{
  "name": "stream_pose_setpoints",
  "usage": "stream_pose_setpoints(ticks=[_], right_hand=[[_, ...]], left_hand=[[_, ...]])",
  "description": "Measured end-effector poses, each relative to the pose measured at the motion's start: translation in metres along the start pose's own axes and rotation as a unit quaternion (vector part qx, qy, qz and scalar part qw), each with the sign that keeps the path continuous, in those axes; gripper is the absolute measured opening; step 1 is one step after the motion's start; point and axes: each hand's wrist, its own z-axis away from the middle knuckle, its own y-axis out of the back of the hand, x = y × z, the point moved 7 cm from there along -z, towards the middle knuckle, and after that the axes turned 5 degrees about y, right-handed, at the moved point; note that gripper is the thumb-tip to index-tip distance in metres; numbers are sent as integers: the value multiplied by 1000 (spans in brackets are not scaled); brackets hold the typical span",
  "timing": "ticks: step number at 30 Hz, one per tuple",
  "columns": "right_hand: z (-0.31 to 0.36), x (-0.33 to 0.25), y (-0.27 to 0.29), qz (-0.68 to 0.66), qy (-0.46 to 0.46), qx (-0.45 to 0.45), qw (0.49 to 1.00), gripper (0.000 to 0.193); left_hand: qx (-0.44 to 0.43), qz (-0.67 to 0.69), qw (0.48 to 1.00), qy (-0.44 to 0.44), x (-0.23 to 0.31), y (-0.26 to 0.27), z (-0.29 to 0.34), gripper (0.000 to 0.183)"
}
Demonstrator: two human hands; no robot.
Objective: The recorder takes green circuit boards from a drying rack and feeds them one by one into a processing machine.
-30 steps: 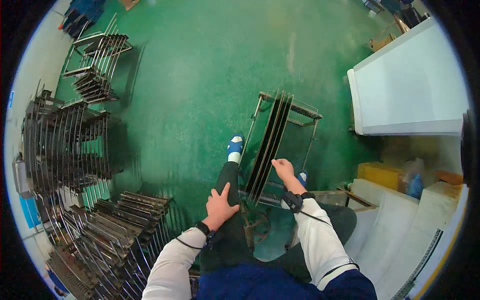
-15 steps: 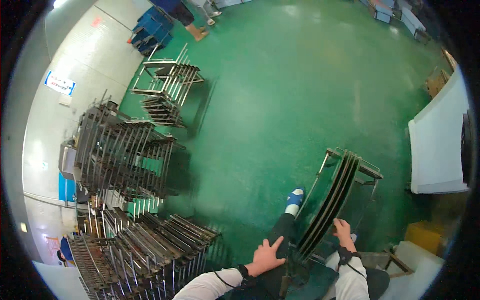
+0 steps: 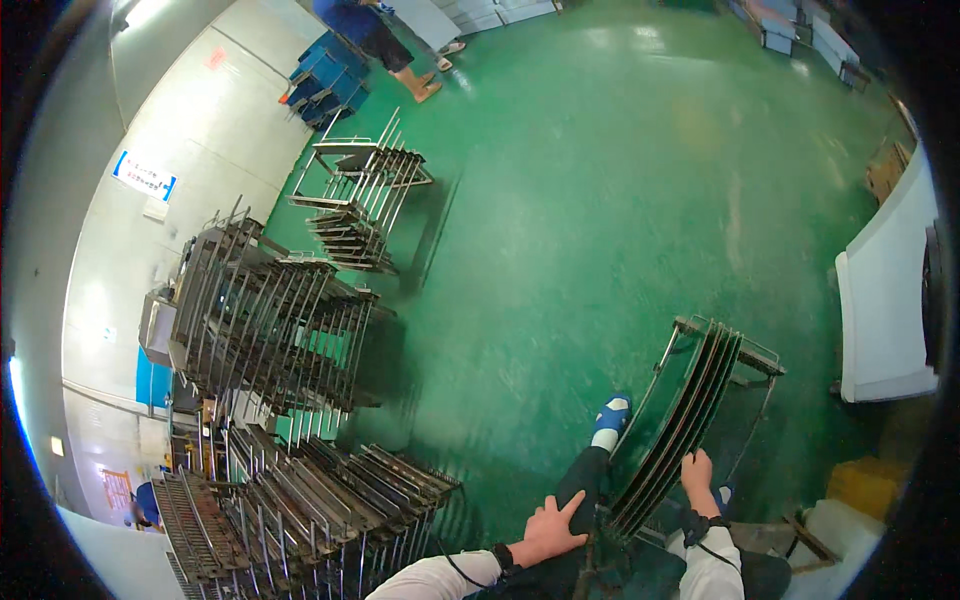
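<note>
My left hand [image 3: 555, 527] lies on my dark-trousered left leg, thumb and fingers spread, holding nothing. Before me, a low metal rack [image 3: 762, 360] carries several long, thin, dark panels [image 3: 683, 420] standing on edge side by side. At their right side is my right hand [image 3: 698, 472], its fingers curled in against the outermost panel's edge. What lies inside those fingers is hidden. My left foot, in a blue and white shoe [image 3: 613, 410], rests on the floor left of the rack.
On the left, metal racks [image 3: 285, 320] stand along the white wall, with slatted frames [image 3: 330, 490] nearer me. Farther off are another rack [image 3: 365, 190], blue crates [image 3: 328, 75] and a person [image 3: 385, 50]. A white panel-like object [image 3: 880, 310] and yellow box [image 3: 865, 490] stand at right.
My view has shifted, so the scene sits lower and farther right. The right hand's fingers have curled tighter at the panels' edge. My left hand stays spread on the leg.
</note>
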Motion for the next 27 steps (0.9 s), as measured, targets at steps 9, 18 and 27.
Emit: stream_pose_setpoints(ticks=[9, 18, 27], right_hand=[[-6, -33, 17, 83, -155, -89, 980, 32], [26, -50, 86, 96, -96, -40, 990, 30], [102, -67, 231, -159, -77, 46, 983, 22]], left_hand=[[-3, -1, 1000, 0, 2, -3, 2, 94], [35, 22, 999, -20, -2, -6, 15, 93], [85, 33, 995, -42, -8, -15, 21, 90]])
